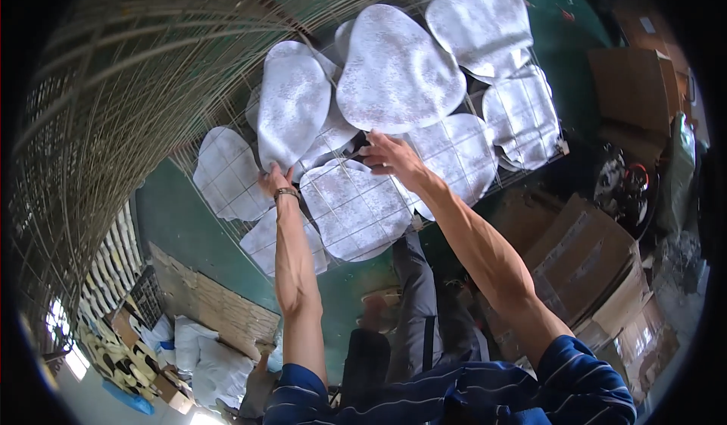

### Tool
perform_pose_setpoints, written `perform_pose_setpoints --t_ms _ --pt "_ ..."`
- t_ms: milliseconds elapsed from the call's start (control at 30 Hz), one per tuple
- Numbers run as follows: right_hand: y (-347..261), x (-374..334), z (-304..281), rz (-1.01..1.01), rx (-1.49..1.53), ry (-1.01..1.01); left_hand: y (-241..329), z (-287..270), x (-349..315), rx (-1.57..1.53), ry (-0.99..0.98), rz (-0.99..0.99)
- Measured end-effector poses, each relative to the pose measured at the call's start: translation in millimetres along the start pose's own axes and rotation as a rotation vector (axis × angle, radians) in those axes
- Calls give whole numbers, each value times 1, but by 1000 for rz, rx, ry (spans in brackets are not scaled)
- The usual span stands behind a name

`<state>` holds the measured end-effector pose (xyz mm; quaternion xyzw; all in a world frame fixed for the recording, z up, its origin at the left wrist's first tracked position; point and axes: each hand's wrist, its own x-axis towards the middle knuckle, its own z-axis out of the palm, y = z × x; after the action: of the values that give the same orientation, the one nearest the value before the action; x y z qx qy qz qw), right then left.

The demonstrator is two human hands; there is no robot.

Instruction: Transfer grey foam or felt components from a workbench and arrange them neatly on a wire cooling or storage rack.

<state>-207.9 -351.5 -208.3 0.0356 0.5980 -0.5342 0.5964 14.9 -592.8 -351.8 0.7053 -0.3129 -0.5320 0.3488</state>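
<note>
White-grey mottled pads with rounded outlines lie on and under the wires of a metal rack in front of me. At the left, my left hand (pixel 277 180) is closed on the lower edge of a long oval pad (pixel 294 107). My right hand (pixel 392 156) is open, its fingers apart, just below the lower edge of a large rounded pad (pixel 400 69). Whether a fingertip touches that edge I cannot tell. Beneath my hands, another pad (pixel 356 213) sits under the wire grid, and one more pad (pixel 454 156) lies to the right.
Tall stacked wire grids (pixel 151 69) curve up at the left. Cardboard boxes (pixel 579 247) stand at the lower right, with another brown box (pixel 634 88) farther back. White sacks (pixel 216 364) and a wooden board (pixel 216 304) are at the lower left, on a green floor (pixel 178 213).
</note>
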Motion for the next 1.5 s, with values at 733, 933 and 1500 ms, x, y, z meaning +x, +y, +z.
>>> perform_pose_setpoints --t_ms 733,933,1500 --pt "197 -492 -101 -226 955 690 -8 -89 -300 914 -886 29" --pt "403 -660 -80 60 1330 1262 -42 -106 -467 1351 -1470 -164" --pt "583 -740 -30 251 1828 1344 -103 -158 -653 1722 -1747 -39"
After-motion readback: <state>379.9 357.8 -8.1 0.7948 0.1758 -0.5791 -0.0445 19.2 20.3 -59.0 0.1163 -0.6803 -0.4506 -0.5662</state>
